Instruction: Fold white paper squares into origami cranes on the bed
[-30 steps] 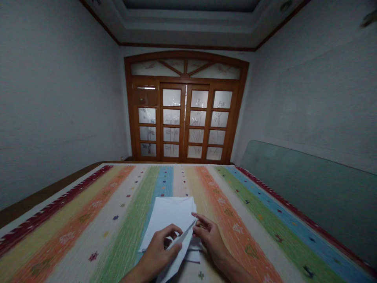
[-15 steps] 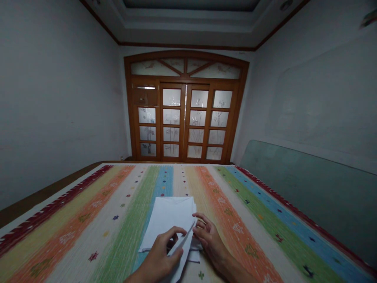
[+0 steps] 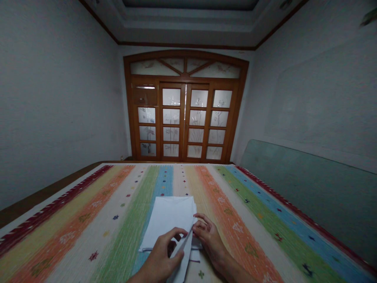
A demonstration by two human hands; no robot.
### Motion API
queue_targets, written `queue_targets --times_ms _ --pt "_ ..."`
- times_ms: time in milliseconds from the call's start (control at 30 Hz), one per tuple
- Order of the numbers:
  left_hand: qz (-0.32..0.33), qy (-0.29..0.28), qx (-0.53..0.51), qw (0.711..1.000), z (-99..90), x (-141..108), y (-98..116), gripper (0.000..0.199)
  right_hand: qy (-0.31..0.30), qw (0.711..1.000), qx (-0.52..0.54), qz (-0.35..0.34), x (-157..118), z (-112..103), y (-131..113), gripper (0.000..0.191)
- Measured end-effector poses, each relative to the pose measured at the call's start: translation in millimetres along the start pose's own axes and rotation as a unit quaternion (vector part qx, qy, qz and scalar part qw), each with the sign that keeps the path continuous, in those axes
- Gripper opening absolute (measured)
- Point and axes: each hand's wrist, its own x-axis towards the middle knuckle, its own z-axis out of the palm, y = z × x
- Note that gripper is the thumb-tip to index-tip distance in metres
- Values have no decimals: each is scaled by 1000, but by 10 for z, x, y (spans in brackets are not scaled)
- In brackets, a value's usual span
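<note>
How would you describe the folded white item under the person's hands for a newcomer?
Below the tall wooden glazed doors, a rainbow-striped woven cover spreads forward. Near its close edge lies a folded white flat item, the only large plain white thing there, one flap lifted by the left hand beside the right hand.

Striped woven rug (image 3: 73, 236) in red, orange, green and blue stripes with small star motifs, spread flat. Beyond it, wooden double doors (image 3: 185, 122) with frosted glass panes under an arched transom. Plain grey walls (image 3: 59, 98) either side, green glass panel (image 3: 309, 196) along the right wall, wooden edge (image 3: 44, 192) at left, stepped ceiling (image 3: 188, 31) above.
</note>
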Motion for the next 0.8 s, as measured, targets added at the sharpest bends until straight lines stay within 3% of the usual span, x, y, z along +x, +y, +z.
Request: queue_targets --times_ms 300,567,800 --pt "-5 -6 -49 999 -3 52 -39 36 1 999 32 14 -44 58 -54 60" --pt "-13 -27 -119 992 2 58 -82 40 8 1000 15 -16 -42 48 -31 63" --pt "-4 -25 -114 993 3 56 -110 43 22 999 38 -9 -40 51 -23 83"
